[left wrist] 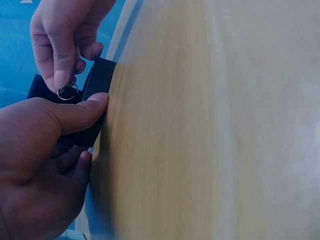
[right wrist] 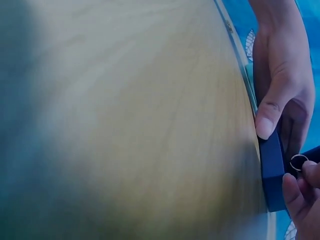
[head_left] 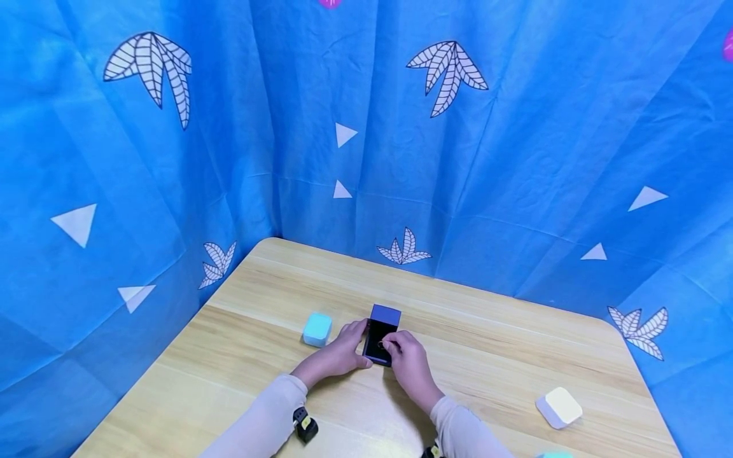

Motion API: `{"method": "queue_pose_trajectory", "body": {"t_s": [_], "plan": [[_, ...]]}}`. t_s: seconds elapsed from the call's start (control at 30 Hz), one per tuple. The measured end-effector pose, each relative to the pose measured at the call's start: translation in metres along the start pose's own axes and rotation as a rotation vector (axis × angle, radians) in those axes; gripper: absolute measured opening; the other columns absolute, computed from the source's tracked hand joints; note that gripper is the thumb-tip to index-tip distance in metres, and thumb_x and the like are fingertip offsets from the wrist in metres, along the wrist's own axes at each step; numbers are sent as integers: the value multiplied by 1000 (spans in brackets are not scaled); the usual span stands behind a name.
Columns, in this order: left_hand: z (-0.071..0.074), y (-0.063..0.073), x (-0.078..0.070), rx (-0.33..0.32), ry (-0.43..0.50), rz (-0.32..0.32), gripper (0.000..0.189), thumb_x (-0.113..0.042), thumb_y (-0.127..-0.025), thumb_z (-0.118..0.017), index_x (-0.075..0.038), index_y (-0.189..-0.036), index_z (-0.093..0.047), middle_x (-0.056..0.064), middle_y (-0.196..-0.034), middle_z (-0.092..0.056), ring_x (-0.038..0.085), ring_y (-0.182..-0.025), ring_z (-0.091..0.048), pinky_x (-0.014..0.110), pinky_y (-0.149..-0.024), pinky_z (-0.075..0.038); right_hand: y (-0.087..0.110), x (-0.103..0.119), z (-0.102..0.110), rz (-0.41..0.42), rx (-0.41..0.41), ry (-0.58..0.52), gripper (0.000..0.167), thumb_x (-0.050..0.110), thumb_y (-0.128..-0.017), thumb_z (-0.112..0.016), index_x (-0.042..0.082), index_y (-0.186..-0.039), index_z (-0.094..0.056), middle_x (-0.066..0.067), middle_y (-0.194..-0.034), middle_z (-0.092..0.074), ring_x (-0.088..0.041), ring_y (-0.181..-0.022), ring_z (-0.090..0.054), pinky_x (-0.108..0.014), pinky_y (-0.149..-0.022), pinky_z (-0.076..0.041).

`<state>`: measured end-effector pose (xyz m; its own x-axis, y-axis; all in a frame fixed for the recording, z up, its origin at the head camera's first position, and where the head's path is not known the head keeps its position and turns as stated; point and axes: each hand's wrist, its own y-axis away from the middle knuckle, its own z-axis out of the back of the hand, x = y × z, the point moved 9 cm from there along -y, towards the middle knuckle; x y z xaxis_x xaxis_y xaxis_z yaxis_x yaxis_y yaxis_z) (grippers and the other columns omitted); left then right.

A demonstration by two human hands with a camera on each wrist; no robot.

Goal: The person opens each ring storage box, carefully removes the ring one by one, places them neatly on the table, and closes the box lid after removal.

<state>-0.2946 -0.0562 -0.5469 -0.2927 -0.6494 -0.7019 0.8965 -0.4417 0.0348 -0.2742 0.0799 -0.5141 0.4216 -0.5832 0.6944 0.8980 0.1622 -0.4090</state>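
Observation:
A dark blue ring box (head_left: pixel 385 315) stands on the wooden table with its lid raised and its black inside facing up. My left hand (head_left: pixel 342 353) grips the box from its left side, the thumb on the near wall, as the left wrist view shows. Between thumb and fingertip, my right hand (head_left: pixel 410 364) pinches a thin metal ring (left wrist: pixel 65 99) over the box's open inside. In the right wrist view the ring (right wrist: pixel 299 155) stands upright, its lower part close to the black insert. Fingers hide part of the insert.
A light blue rounded block (head_left: pixel 317 329) sits just left of my left hand. Farther right on the table (head_left: pixel 492 343) lies a white rounded block (head_left: pixel 559 408), with a light blue thing (head_left: pixel 555 455) cut off at the bottom edge. A blue curtain (head_left: pixel 366 159) hangs behind.

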Motion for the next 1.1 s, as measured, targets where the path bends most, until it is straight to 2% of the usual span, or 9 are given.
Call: {"method": "queue_pose_trajectory", "body": {"t_s": [0.17, 0.57, 0.7, 0.93, 1.1], "plan": [[0, 0, 1, -6, -2, -10, 92, -20, -85, -80, 5, -155, -26, 22, -154, -38, 38, -141, -34, 53, -117, -33, 6, 4, -3, -33, 52, -33, 5, 5, -94, -68, 6, -93, -73, -4, -91, -70, -16, -88, -68, -27, -78, -58], [-1, -1, 3, -2, -7, -15, 91, -18, -85, -80, 0, -157, -26, 18, -152, -41, 34, -136, -39, 51, -115, -37, 27, 11, -12, -112, 219, -113, 6, 4, -93, -68, 6, -95, -73, -1, -95, -72, -18, -93, -69, -28, -84, -59], [-1, -1, 3, -1, -9, -6, 91, -19, -86, -80, 0, -157, -25, 19, -153, -40, 35, -139, -36, 51, -116, -36, 34, 15, -13, -102, 254, -101, 5, 8, -93, -69, 8, -93, -74, 0, -95, -72, -17, -94, -69, -29, -84, -58], [-1, -1, 3, 6, 1, 8, 90, -20, -88, -78, 1, -157, -24, 19, -156, -37, 37, -146, -29, 52, -120, -30, 46, 15, -15, -129, 300, -33, 8, 13, -93, -69, 15, -87, -74, 7, -89, -71, -7, -89, -65, -27, -79, -56], [-1, -1, 2, 1, 4, -2, 90, -18, -87, -79, 3, -156, -25, 19, -154, -39, 37, -143, -32, 53, -118, -32, 52, 13, -18, -146, 321, 25, 8, 14, -92, -71, 18, -86, -76, 12, -88, -71, -5, -86, -66, -26, -76, -55]]}}
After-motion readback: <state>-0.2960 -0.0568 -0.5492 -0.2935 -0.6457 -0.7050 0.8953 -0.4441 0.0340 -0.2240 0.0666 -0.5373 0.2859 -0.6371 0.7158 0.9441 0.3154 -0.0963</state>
